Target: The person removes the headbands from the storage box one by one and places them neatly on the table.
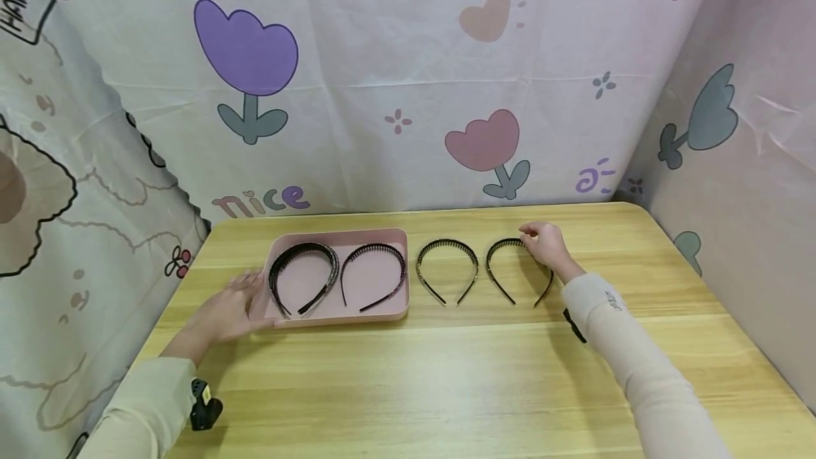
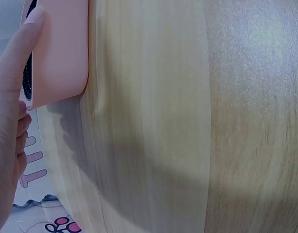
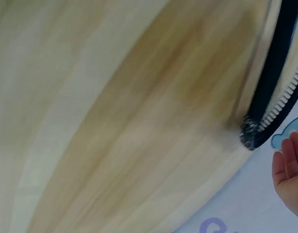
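On the left, a pink tray (image 1: 374, 316) holds black toothed headbands (image 1: 376, 245): several overlap at its left, and a single one lies at its right. My left hand (image 1: 232, 307) grips the tray's left end, with the thumb (image 2: 27, 36) over its front wall in the left wrist view. Right of the tray, a black headband with gold-toned sides (image 1: 418, 269) lies on the table. My right hand (image 1: 545, 246) pinches the top of another black toothed headband (image 1: 494, 276) farther right. The right thumb is hidden; other fingers (image 3: 290, 158) show beyond the band in the right wrist view.
The wooden table (image 1: 408, 388) has a rounded far corner at the right. A patterned cloth (image 1: 382, 41) hangs behind the table and along both sides. Black wrist devices (image 1: 205, 409) sit at both sleeves.
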Motion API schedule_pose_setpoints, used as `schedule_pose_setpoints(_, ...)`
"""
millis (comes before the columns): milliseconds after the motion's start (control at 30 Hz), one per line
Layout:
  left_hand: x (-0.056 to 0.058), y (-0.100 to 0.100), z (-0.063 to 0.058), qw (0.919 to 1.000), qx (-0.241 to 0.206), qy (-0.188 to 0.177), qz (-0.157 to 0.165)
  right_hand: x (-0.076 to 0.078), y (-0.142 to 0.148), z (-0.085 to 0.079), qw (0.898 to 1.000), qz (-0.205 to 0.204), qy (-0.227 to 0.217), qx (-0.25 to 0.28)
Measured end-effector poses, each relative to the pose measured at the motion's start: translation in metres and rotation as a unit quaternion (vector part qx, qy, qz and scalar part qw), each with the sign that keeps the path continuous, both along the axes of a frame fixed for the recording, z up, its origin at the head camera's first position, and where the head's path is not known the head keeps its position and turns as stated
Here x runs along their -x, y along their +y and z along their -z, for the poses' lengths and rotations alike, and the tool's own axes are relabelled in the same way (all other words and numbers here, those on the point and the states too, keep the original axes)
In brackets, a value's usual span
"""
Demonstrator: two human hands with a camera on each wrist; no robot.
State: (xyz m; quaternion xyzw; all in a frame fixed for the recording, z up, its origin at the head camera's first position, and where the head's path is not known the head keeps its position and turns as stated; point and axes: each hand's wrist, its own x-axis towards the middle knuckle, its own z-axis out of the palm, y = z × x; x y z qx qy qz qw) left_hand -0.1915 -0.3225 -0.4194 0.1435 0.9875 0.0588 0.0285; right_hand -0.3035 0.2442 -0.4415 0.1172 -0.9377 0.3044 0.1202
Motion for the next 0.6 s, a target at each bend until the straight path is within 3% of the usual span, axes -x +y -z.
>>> schedule_pose_setpoints(433,0.002,-0.001,0.0,1.0,-0.001,-0.001,0.001,-0.019,-0.03,-0.002,0.994,-0.009,-0.042,0.104)
schedule_pose_setpoints(600,0.0,-0.001,0.0,1.0,-0.003,0.001,-0.001,-0.024,-0.043,-0.001,0.991,-0.017,-0.064,0.113)
